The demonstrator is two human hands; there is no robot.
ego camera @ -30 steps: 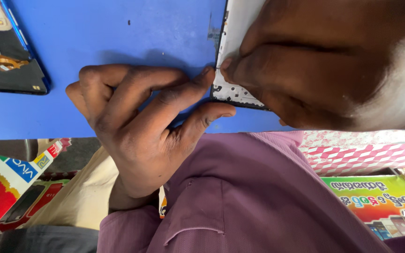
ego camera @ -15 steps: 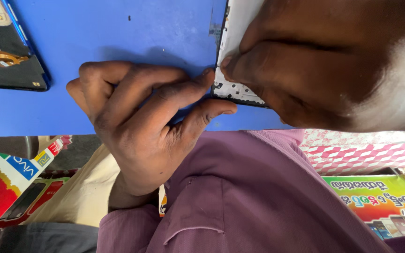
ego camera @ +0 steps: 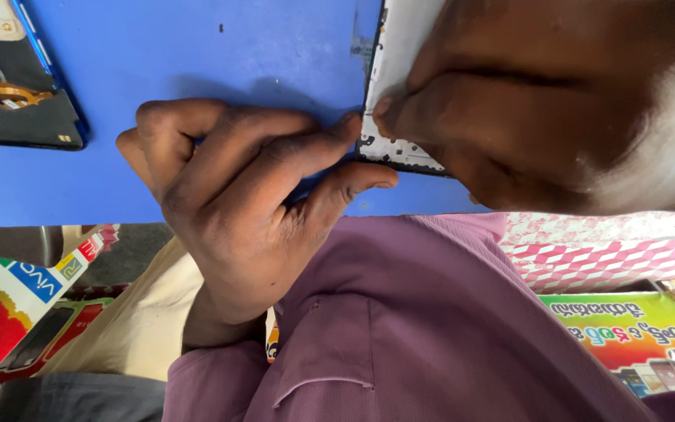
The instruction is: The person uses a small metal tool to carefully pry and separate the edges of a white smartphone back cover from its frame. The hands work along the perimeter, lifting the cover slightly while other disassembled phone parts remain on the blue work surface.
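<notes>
A flat phone panel (ego camera: pixel 400 47), white with a dark speckled lower edge, lies on the blue table (ego camera: pixel 197 55). My left hand (ego camera: pixel 236 211) rests curled on the table, its forefinger and thumb pinching the panel's near left corner. My right hand (ego camera: pixel 541 117) is large and close to the camera and covers most of the panel. Its fingertips are pinched together at the panel's left edge, just above my left forefinger. Whether a thin tool sits between those fingertips is unclear. My purple sleeve and shirt (ego camera: pixel 447 328) fill the lower middle.
An opened phone body (ego camera: pixel 17 101) with a blue frame and an orange flex cable lies at the table's far left. The table's near edge (ego camera: pixel 56 223) runs across the view. Colourful printed boxes (ego camera: pixel 1 312) and a poster (ego camera: pixel 634 336) lie below it.
</notes>
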